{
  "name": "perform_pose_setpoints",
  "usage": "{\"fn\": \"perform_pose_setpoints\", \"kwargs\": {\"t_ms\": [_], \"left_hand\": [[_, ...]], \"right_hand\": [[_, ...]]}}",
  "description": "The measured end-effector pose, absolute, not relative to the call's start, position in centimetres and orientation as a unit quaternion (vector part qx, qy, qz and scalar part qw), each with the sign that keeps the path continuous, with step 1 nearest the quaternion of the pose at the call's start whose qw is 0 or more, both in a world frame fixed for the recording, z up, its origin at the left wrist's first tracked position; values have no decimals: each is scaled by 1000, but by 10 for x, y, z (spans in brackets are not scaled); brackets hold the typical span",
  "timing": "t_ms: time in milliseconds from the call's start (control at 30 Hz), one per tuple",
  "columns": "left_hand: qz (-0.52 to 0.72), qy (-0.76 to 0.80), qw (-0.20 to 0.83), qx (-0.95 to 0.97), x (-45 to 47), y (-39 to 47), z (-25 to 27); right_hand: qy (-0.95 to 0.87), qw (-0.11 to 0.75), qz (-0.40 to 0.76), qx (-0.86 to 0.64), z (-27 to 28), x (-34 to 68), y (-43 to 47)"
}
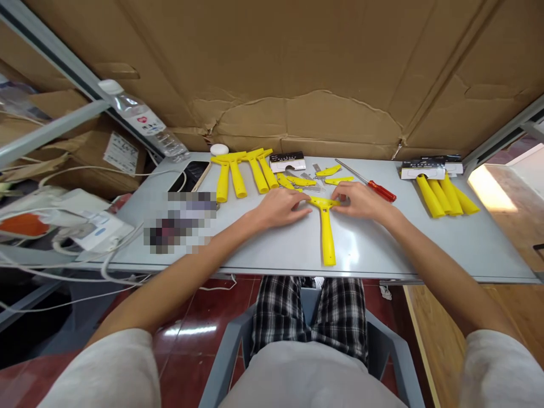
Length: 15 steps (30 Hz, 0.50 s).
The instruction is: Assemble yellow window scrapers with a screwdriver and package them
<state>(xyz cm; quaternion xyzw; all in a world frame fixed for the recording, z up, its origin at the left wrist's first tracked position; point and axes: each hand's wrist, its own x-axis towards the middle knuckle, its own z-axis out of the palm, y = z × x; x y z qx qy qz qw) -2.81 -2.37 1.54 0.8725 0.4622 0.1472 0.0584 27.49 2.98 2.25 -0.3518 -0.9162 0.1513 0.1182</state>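
A yellow T-shaped scraper handle (pixel 327 232) lies on the table in front of me, its grip pointing toward my body. My left hand (pixel 284 207) has its fingertips closed at the left end of the crosspiece. At the opposite end, my right hand (pixel 357 199) pinches the crosspiece between thumb and fingers. Just beyond the hands are small yellow clamp pieces (pixel 328 171) and thin metal blades (pixel 313 182), partly hidden by my fingers. A screwdriver (pixel 381 191) with a red handle lies beside my right hand.
Several yellow handles (pixel 238 178) stand in a row at the back left. More scrapers (pixel 431 195) with black-and-white cards lie at the right, near another card (pixel 288 162) at the back. A bottle (pixel 144 122), phone (pixel 191 175) and white cables (pixel 123 277) occupy the left; cardboard (pixel 297 68) walls the back.
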Motion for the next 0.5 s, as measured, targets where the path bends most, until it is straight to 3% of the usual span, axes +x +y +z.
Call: {"fn": "perform_pose_setpoints", "kwargs": {"t_ms": [233, 500], "left_hand": [[164, 441, -13, 882, -30, -17, -13], [220, 442, -27, 869, -51, -11, -13]], "right_hand": [[-904, 194, 176, -339, 4, 272, 29], [-887, 212, 198, -359, 2, 271, 26]]}}
